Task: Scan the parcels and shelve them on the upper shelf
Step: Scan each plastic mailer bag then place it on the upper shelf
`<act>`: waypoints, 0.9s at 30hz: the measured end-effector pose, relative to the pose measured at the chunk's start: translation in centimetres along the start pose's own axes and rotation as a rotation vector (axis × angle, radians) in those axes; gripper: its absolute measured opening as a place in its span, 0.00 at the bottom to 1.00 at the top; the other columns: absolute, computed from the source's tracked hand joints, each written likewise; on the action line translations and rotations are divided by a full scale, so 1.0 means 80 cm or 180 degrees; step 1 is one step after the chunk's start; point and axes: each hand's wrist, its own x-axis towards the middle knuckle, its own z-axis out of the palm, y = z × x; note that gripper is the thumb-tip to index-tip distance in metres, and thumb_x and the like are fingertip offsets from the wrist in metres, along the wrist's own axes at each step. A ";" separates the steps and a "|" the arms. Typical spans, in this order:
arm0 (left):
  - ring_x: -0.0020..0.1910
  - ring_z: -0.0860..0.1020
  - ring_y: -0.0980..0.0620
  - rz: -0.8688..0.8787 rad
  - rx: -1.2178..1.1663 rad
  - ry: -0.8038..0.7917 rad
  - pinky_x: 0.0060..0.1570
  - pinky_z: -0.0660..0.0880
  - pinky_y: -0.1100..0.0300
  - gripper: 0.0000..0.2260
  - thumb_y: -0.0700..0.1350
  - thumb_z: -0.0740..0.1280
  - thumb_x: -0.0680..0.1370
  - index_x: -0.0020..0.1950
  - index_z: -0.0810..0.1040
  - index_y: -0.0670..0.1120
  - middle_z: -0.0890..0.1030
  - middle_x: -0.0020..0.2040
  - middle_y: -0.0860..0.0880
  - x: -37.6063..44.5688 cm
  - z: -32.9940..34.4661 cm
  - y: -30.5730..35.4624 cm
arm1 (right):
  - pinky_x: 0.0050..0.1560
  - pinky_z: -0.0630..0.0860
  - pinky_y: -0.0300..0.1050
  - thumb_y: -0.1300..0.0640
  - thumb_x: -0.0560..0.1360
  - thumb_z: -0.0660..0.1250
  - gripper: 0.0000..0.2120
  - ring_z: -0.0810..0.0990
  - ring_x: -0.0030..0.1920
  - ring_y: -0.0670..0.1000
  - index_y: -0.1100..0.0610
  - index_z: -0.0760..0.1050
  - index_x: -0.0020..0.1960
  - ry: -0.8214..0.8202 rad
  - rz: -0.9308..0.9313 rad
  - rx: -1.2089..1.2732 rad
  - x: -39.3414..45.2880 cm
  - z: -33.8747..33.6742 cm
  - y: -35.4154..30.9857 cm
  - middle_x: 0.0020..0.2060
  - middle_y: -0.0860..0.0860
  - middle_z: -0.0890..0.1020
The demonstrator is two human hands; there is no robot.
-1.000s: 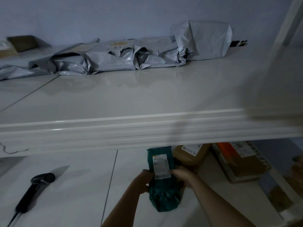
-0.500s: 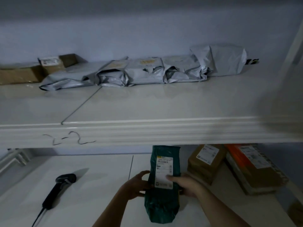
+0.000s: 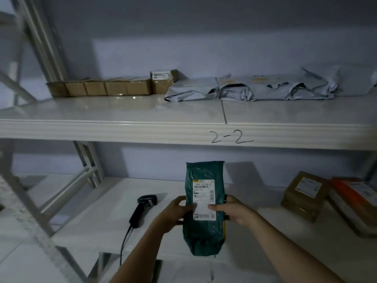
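fingers of my left hand point(image 3: 173, 214) and right hand point(image 3: 234, 211) are curling around green parcel point(image 3: 204, 231), holding it upright.

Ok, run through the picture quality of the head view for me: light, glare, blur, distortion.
Head view: dim, bluish light throughout; soft glare patches on the glossy upper shelf in front of the brown boxes; the scanner and green parcel cast shadows on the lower shelf and wall; wide-angle bending tilts the rack's uprights; the parcel's label is too soft to read, and the edges look smeared.
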 end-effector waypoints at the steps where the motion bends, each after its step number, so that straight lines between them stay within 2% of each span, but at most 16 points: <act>1: 0.55 0.82 0.46 0.0023 0.0022 0.0020 0.58 0.78 0.47 0.24 0.50 0.74 0.75 0.68 0.70 0.52 0.83 0.55 0.46 -0.009 -0.016 0.001 | 0.63 0.80 0.54 0.61 0.71 0.78 0.22 0.85 0.58 0.53 0.55 0.80 0.64 -0.0007 -0.0051 -0.0013 0.000 0.018 -0.004 0.58 0.51 0.86; 5: 0.55 0.81 0.47 0.0045 0.0110 -0.0006 0.57 0.79 0.47 0.23 0.46 0.74 0.75 0.66 0.70 0.51 0.83 0.56 0.46 -0.038 -0.072 0.008 | 0.54 0.82 0.43 0.63 0.72 0.78 0.22 0.85 0.57 0.50 0.54 0.79 0.65 -0.0075 -0.0189 -0.0137 -0.002 0.078 -0.028 0.59 0.50 0.85; 9: 0.56 0.81 0.45 0.0002 0.0031 -0.0125 0.57 0.79 0.46 0.27 0.47 0.77 0.72 0.68 0.71 0.51 0.83 0.58 0.47 -0.042 -0.125 0.018 | 0.63 0.80 0.51 0.60 0.69 0.80 0.26 0.84 0.58 0.48 0.52 0.79 0.66 -0.0126 -0.0245 -0.0409 0.017 0.112 -0.055 0.59 0.47 0.85; 15: 0.57 0.82 0.40 0.0068 -0.0448 -0.0071 0.58 0.78 0.39 0.25 0.39 0.74 0.74 0.69 0.72 0.47 0.83 0.58 0.42 -0.016 -0.183 0.023 | 0.63 0.80 0.53 0.61 0.70 0.79 0.24 0.85 0.58 0.48 0.52 0.79 0.64 -0.0199 -0.0311 -0.0544 0.064 0.140 -0.087 0.57 0.46 0.86; 17: 0.55 0.83 0.41 0.0086 -0.0528 -0.0015 0.56 0.79 0.41 0.24 0.38 0.74 0.74 0.68 0.72 0.47 0.84 0.57 0.42 -0.004 -0.195 0.022 | 0.61 0.81 0.50 0.61 0.71 0.79 0.23 0.85 0.57 0.48 0.53 0.79 0.65 -0.0246 -0.0324 -0.0508 0.085 0.146 -0.094 0.57 0.47 0.86; 21: 0.53 0.83 0.43 0.0122 -0.0538 0.0140 0.51 0.82 0.48 0.22 0.38 0.72 0.75 0.68 0.72 0.47 0.84 0.56 0.43 0.021 -0.219 0.023 | 0.50 0.82 0.42 0.59 0.73 0.77 0.20 0.86 0.55 0.49 0.53 0.79 0.64 -0.0486 -0.0241 -0.0313 0.130 0.157 -0.110 0.57 0.49 0.86; 24: 0.55 0.82 0.43 0.0013 -0.0434 0.0195 0.54 0.80 0.47 0.22 0.39 0.72 0.75 0.68 0.72 0.49 0.83 0.57 0.44 0.041 -0.238 0.024 | 0.52 0.82 0.41 0.59 0.74 0.76 0.19 0.86 0.55 0.48 0.53 0.80 0.64 -0.0565 -0.0228 -0.0279 0.168 0.167 -0.118 0.56 0.48 0.86; 27: 0.57 0.80 0.43 -0.0030 -0.0245 0.0214 0.59 0.78 0.44 0.24 0.40 0.73 0.75 0.69 0.70 0.51 0.82 0.59 0.45 0.064 -0.264 0.027 | 0.61 0.80 0.48 0.59 0.73 0.77 0.19 0.85 0.57 0.51 0.53 0.80 0.64 -0.0687 -0.0159 -0.0196 0.208 0.173 -0.118 0.57 0.50 0.86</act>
